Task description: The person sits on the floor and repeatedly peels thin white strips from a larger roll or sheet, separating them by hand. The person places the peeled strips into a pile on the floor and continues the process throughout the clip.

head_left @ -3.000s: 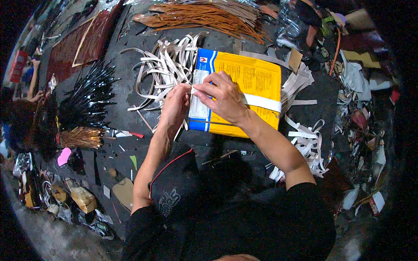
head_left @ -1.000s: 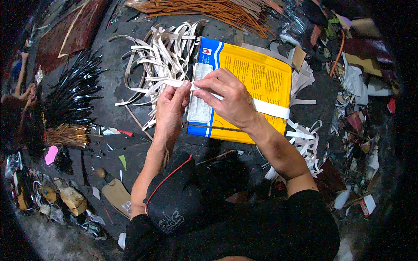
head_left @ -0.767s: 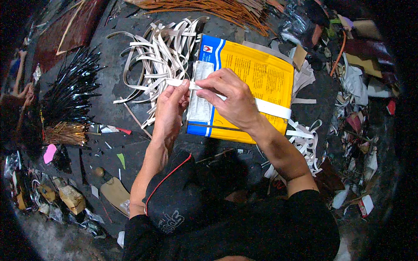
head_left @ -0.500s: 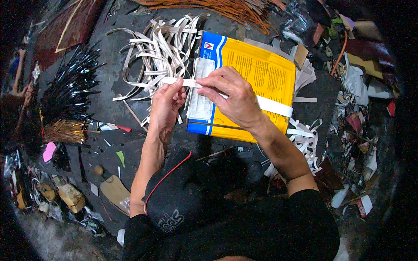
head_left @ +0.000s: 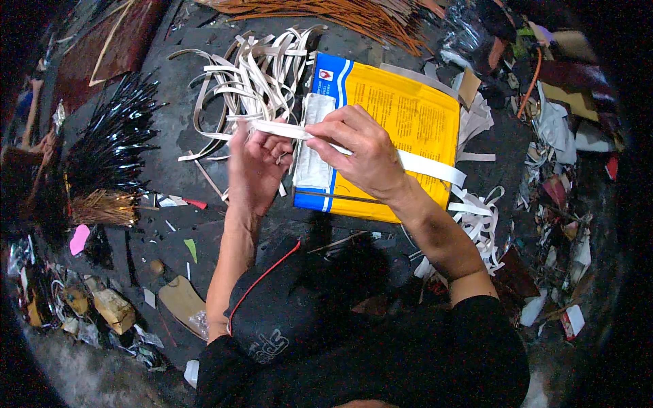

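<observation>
A flat white strip [head_left: 282,130] stretches between my hands over a blue and yellow printed panel [head_left: 408,102]. My right hand [head_left: 360,149] pinches it between thumb and fingertips, and its wider tail runs out to the right from under that hand, past the panel's edge. At the strip's left end, my left hand [head_left: 260,170] has its thumb lifted away, smeared by motion, and its fingers loosely curled beside the strip. A folded white cloth-like piece [head_left: 314,166] lies on the panel's blue end. Beyond my left hand is a tangled heap of off-white strips [head_left: 255,75].
More white strips [head_left: 476,221] lie by the panel's near right corner. Left stands a bundle of shiny black strands [head_left: 115,129] above a straw-like bundle [head_left: 102,206]. Orange-brown rods [head_left: 354,17] lie at the far side; mixed scraps [head_left: 554,204] line the right.
My left thumb has come up off the strip and swung left, where it pinched before. The strip's right tail has shifted slightly further right. My right hand keeps its pinch.
</observation>
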Demonstrator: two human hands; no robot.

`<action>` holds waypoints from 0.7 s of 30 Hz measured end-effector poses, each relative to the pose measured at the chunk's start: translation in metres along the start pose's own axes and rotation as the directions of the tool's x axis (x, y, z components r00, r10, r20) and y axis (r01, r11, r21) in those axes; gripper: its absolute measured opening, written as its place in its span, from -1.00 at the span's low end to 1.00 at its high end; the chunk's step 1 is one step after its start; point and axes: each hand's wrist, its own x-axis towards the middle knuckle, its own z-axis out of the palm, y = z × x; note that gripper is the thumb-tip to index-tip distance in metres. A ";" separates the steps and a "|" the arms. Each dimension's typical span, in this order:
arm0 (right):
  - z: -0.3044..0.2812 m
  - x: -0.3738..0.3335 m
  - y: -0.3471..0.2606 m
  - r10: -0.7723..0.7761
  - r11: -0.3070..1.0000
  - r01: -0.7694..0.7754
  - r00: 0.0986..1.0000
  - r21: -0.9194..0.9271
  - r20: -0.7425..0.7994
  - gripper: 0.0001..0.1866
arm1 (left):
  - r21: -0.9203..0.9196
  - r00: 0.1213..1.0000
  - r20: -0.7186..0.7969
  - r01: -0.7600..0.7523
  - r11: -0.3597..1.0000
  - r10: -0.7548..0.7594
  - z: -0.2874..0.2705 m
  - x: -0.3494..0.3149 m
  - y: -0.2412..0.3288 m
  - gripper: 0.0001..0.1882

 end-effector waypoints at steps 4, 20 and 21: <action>0.003 0.001 -0.002 -0.012 1.000 0.012 1.000 -0.005 0.009 -0.84 | 0.473 0.991 -0.088 -0.051 0.879 0.105 0.007 -0.003 -0.008 -0.81; 0.001 -0.003 0.001 -0.054 0.998 0.054 0.999 -0.023 0.006 -0.80 | 0.235 0.986 -0.161 -0.007 0.972 0.046 -0.048 0.024 -0.009 -0.84; 0.001 -0.004 0.001 -0.052 0.998 0.053 0.999 -0.027 0.009 -0.82 | 0.224 0.987 -0.148 -0.025 0.974 0.060 -0.054 0.027 -0.009 -0.84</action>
